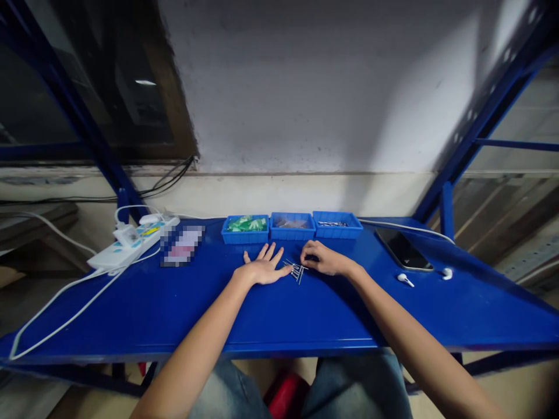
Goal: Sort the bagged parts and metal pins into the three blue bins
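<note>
My left hand (261, 270) lies flat on the blue table with its fingers spread. Its thumb tip touches the edge of a small pile of thin metal blind rivets (297, 272). Over the right side of that pile, my right hand (322, 258) is closed in a pinch, thumb and forefinger together. One rivet's end shows right at those fingertips; the rest of the grip is too small to make out. Behind the hands stands a blue bin (335, 233) with more metal rivets in it.
Left of that bin are a blue bin (292, 234) of brownish small parts and a blue bin (245, 237) of green packets. A power strip (131, 244) with white cables and a blurred-out item (182, 246) lie left. A phone (404, 250) and two earbuds (405, 280) lie right.
</note>
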A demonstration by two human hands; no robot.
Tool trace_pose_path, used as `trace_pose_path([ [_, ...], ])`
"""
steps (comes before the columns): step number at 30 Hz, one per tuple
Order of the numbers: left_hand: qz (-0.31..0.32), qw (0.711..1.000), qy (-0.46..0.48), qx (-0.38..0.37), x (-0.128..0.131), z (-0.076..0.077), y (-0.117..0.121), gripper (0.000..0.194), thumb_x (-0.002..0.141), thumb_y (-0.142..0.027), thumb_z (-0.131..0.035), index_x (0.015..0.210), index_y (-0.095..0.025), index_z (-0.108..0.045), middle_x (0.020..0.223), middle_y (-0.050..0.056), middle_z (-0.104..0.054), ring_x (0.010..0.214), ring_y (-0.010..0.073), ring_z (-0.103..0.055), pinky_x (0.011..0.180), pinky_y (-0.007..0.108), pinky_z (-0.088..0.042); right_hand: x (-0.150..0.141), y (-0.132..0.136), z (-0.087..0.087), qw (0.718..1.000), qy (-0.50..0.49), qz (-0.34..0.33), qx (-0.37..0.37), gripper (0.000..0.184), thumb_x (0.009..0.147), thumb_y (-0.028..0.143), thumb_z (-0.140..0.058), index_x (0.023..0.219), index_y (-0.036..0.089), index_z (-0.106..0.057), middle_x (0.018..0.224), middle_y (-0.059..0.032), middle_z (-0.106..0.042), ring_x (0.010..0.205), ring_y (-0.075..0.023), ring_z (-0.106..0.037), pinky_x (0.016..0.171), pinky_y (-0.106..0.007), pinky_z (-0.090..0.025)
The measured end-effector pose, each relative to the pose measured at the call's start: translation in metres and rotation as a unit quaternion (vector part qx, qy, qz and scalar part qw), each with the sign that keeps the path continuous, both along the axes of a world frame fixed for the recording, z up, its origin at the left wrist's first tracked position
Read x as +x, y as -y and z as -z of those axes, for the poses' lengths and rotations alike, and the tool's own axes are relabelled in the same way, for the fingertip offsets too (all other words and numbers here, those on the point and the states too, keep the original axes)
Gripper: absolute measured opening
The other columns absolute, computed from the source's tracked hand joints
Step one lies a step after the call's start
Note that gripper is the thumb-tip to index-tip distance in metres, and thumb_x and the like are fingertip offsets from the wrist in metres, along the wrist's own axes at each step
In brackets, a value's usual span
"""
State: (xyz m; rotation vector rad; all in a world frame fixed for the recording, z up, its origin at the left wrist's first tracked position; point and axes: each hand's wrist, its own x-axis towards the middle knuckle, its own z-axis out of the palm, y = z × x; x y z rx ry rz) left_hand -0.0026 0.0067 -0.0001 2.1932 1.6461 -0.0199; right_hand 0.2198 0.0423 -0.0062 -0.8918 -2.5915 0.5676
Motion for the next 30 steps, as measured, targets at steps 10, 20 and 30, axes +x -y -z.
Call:
trace_pose_path([
  [10, 0.001, 0.995, 0.009, 0.103, -0.01, 0.01, 0.065, 0.07, 0.08, -0.067, -0.035, 0.142, -0.04, -0.015, 0.152, 0.001, -0.007, 0.138, 0.0359, -0.005, 0.096, 0.074, 0.004, 0.003, 0.001, 0.001, 1.0, 0.001, 0.008, -0.01, 0.022, 0.08, 0.025, -0.06, 0.101, 0.023, -0.062, 0.103, -0.0055, -0.054, 0.098, -0.0193, -0.049, 0.093, -0.04, -0.038],
  [20, -0.161, 0.961, 0.074, 0.211, -0.024, 0.019, 0.071, 0.077, 0.067, 0.004, -0.032, 0.135, -0.03, -0.04, 0.147, 0.001, -0.029, 0.136, 0.0222, -0.024, 0.11, 0.053, -0.018, 0.027, -0.017, 0.007, 0.996, 0.047, 0.082, -0.006, 0.011, 0.072, 0.021, -0.066, 0.083, 0.022, -0.066, 0.097, -0.0056, -0.053, 0.095, -0.0208, -0.05, 0.091, -0.04, -0.038],
  [30, -0.12, 0.977, -0.082, 0.153, -0.01, 0.011, 0.124, 0.062, 0.085, -0.06, -0.029, 0.142, -0.037, -0.02, 0.15, 0.005, -0.015, 0.138, 0.0349, -0.01, 0.101, 0.069, -0.007, 0.027, -0.018, 0.011, 0.996, 0.025, 0.083, 0.018, 0.012, 0.078, 0.011, -0.052, 0.079, 0.019, -0.06, 0.09, -0.0046, -0.054, 0.086, -0.0165, -0.05, 0.085, -0.034, -0.04],
])
